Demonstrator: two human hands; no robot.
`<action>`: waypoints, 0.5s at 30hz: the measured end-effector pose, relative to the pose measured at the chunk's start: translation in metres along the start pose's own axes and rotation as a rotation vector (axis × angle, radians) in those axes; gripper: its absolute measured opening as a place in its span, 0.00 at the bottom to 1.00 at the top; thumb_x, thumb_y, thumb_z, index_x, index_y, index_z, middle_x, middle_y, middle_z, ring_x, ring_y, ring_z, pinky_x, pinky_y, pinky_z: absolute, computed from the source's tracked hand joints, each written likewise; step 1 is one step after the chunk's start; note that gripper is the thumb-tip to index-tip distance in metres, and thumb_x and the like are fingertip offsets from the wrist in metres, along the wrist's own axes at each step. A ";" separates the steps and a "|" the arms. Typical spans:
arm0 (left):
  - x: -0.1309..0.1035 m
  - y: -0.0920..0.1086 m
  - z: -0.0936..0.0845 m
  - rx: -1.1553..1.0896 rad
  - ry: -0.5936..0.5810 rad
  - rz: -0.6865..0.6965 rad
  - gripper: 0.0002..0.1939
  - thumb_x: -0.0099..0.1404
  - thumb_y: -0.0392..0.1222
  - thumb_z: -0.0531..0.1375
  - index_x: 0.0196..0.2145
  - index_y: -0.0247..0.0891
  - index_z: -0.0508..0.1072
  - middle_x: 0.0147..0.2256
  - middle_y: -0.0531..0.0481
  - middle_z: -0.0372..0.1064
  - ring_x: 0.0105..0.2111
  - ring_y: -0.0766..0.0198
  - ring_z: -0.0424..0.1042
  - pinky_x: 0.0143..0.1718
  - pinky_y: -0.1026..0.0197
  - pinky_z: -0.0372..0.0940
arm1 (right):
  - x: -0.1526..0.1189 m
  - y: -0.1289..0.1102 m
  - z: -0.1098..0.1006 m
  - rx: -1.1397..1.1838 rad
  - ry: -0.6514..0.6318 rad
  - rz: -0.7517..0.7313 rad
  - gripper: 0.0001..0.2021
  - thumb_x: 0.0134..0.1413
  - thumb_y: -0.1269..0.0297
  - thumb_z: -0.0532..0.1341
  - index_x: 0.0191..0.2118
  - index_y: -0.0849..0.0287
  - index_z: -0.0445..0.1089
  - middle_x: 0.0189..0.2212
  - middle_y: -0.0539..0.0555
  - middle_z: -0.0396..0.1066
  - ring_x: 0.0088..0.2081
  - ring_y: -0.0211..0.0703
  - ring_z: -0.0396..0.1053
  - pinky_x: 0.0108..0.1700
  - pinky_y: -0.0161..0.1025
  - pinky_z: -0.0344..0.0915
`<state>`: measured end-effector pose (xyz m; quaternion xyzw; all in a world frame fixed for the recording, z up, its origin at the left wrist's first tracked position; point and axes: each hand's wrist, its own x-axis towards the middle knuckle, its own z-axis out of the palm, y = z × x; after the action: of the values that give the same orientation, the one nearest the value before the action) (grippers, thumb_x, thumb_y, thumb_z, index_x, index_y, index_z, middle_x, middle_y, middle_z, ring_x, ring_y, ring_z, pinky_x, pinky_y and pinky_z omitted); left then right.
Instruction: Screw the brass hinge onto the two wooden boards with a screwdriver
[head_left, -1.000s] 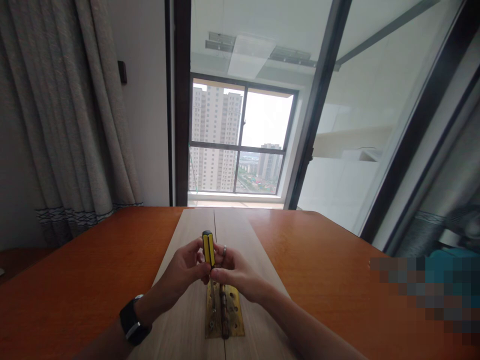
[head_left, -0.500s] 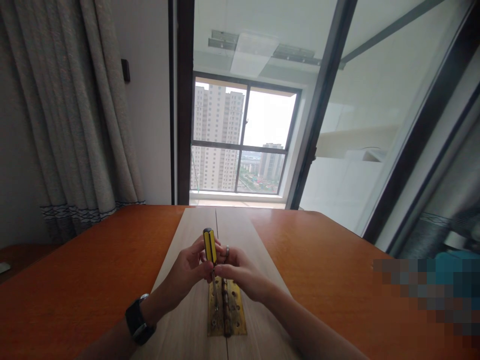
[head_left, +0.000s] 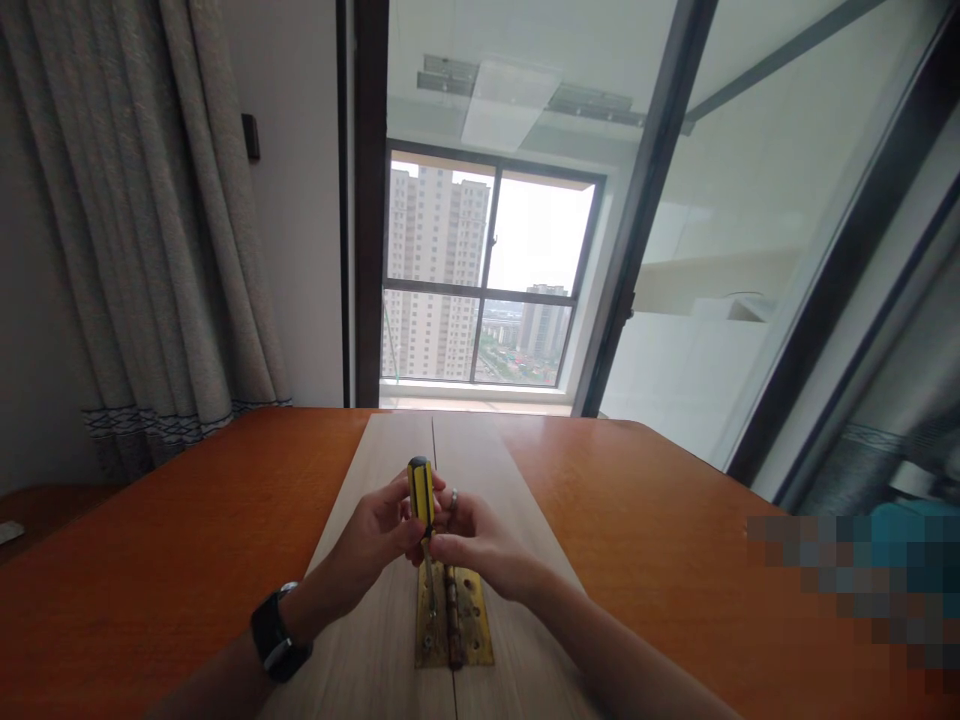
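A yellow and black screwdriver point(head_left: 421, 492) stands nearly upright, its shaft pointing down to the left leaf of a brass hinge point(head_left: 474, 620). My left hand point(head_left: 375, 530) has its fingers closed round the handle. From the other side my right hand point(head_left: 480, 545) touches the screwdriver with thumb and fingers near the lower handle. The hinge lies across the seam between two pale wooden boards point(head_left: 517, 640). A screw head shows in the left leaf near its lower end; several holes show in the right leaf.
The boards lie on an orange-brown table point(head_left: 637, 540). A grey curtain point(head_left: 150, 220) hangs at the left, with a dark-framed window point(head_left: 491, 290) beyond the table. At the lower right is a pixelated patch.
The screwdriver handle has turned slightly and shifted a little to the right. Both hands keep nearly the same place.
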<state>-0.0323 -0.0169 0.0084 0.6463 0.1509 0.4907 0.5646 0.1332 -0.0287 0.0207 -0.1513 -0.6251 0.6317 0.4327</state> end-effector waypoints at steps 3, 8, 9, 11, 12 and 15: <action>0.000 -0.004 -0.002 -0.021 0.016 0.008 0.27 0.55 0.56 0.68 0.47 0.39 0.72 0.44 0.45 0.64 0.33 0.65 0.64 0.27 0.68 0.64 | 0.000 0.001 0.000 -0.012 0.055 0.032 0.18 0.42 0.57 0.74 0.36 0.62 0.71 0.29 0.51 0.73 0.30 0.38 0.70 0.37 0.36 0.66; -0.001 -0.003 -0.002 -0.020 -0.011 -0.006 0.22 0.58 0.56 0.67 0.44 0.38 0.74 0.49 0.43 0.62 0.33 0.65 0.64 0.27 0.66 0.64 | -0.001 -0.001 -0.001 -0.042 0.062 0.024 0.17 0.44 0.55 0.72 0.34 0.63 0.72 0.29 0.52 0.73 0.29 0.38 0.69 0.37 0.37 0.66; -0.002 -0.001 -0.001 -0.008 -0.013 -0.006 0.21 0.60 0.56 0.65 0.42 0.37 0.75 0.50 0.43 0.62 0.34 0.64 0.65 0.28 0.66 0.64 | -0.001 -0.002 -0.001 -0.046 0.064 0.032 0.17 0.45 0.55 0.71 0.34 0.63 0.73 0.28 0.52 0.73 0.29 0.39 0.69 0.37 0.38 0.66; -0.002 0.003 0.000 0.014 -0.006 -0.003 0.19 0.64 0.56 0.61 0.40 0.36 0.77 0.51 0.42 0.61 0.36 0.61 0.65 0.30 0.65 0.64 | -0.001 -0.003 -0.002 -0.046 0.081 0.070 0.16 0.44 0.55 0.71 0.33 0.64 0.74 0.24 0.51 0.72 0.30 0.41 0.70 0.38 0.39 0.66; -0.001 0.005 0.001 0.022 0.001 -0.003 0.19 0.65 0.55 0.60 0.40 0.36 0.78 0.51 0.41 0.61 0.39 0.59 0.66 0.31 0.64 0.64 | -0.001 -0.003 -0.002 -0.041 0.095 0.093 0.16 0.43 0.56 0.71 0.33 0.64 0.74 0.23 0.51 0.72 0.31 0.42 0.71 0.38 0.39 0.66; -0.001 0.007 0.002 0.041 0.014 0.007 0.19 0.65 0.56 0.60 0.37 0.36 0.78 0.51 0.41 0.62 0.41 0.57 0.66 0.31 0.64 0.64 | -0.001 -0.002 -0.002 -0.013 0.113 0.117 0.13 0.43 0.58 0.71 0.31 0.63 0.74 0.22 0.50 0.72 0.29 0.42 0.71 0.39 0.39 0.66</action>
<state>-0.0335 -0.0214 0.0145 0.6548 0.1628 0.4940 0.5484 0.1359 -0.0280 0.0216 -0.2255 -0.5940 0.6424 0.4286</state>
